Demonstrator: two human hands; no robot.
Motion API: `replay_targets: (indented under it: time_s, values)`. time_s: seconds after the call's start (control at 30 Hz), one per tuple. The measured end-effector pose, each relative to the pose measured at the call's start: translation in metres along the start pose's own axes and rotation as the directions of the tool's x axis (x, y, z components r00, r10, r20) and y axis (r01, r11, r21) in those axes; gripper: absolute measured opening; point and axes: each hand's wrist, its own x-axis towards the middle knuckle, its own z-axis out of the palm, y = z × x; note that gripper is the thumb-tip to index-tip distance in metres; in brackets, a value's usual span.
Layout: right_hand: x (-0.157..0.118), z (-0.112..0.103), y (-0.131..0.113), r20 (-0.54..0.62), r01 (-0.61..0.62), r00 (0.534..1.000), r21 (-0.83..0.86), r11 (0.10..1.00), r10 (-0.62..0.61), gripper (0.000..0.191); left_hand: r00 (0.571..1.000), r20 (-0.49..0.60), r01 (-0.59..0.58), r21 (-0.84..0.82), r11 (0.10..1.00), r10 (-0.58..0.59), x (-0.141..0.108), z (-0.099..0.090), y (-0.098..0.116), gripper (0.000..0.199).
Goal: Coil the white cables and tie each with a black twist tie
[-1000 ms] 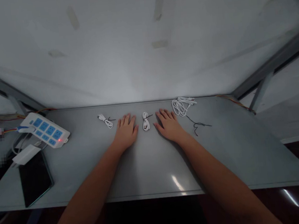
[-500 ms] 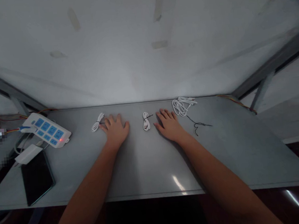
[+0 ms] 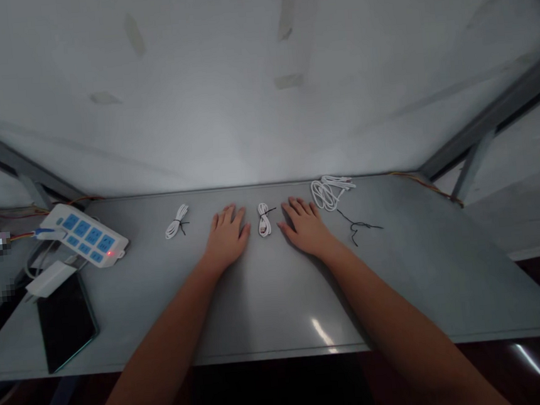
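My left hand (image 3: 227, 236) lies flat on the grey table (image 3: 268, 291), palm down, fingers apart, holding nothing. My right hand (image 3: 306, 227) lies flat the same way a little to the right. Between them rests a small white cable bundle (image 3: 264, 219) tied with a black twist tie, touching neither hand. A second tied white cable bundle (image 3: 177, 222) lies left of my left hand, apart from it. A loose white cable (image 3: 329, 190) is heaped beyond my right hand, with loose black twist ties (image 3: 359, 225) beside it.
A white power strip (image 3: 86, 234) with blue sockets and a red light sits at the far left. A white charger (image 3: 50, 278) and a black phone (image 3: 65, 320) lie in front of it. A wall rises behind the table; metal frame bars slant at both sides.
My left hand pushed the left cable bundle further left, then returned to rest beside the middle bundle. My right hand stayed still.
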Motion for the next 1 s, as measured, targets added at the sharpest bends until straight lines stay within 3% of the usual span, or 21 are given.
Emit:
replay_targets:
  time_s: [0.1,0.2,0.27,0.47,0.7,1.0]
  values:
    - [0.006,0.003,0.008,-0.076,-0.071,0.994,0.023,0.997,0.073,0.061,1.0,-0.005,0.008,0.011,1.0,-0.008,0.0,0.0,0.001,0.056]
    - [0.01,0.006,0.015,-0.172,-0.272,0.947,0.023,0.962,0.272,0.064,1.0,-0.011,0.003,0.011,1.0,-0.002,0.0,0.0,0.001,0.056]
    - [0.01,0.006,0.015,-0.179,-0.328,0.929,0.006,0.945,0.324,0.065,1.0,-0.009,-0.004,0.005,1.0,0.004,0.0,0.001,0.0,0.057]
    - [0.004,0.005,0.007,-0.045,-0.082,0.996,-0.022,0.996,0.081,0.061,0.999,-0.031,-0.007,0.004,1.0,0.007,0.0,0.003,0.0,0.056]
    - [0.003,0.003,0.004,-0.037,-0.091,0.995,-0.043,0.995,0.09,0.064,0.999,-0.047,-0.001,0.03,1.0,0.003,0.0,0.006,0.002,0.056]
    - [0.001,0.003,-0.008,-0.066,0.016,0.998,-0.037,0.999,-0.019,0.059,0.999,-0.043,-0.011,0.04,0.999,0.013,-0.001,0.005,0.001,0.056]
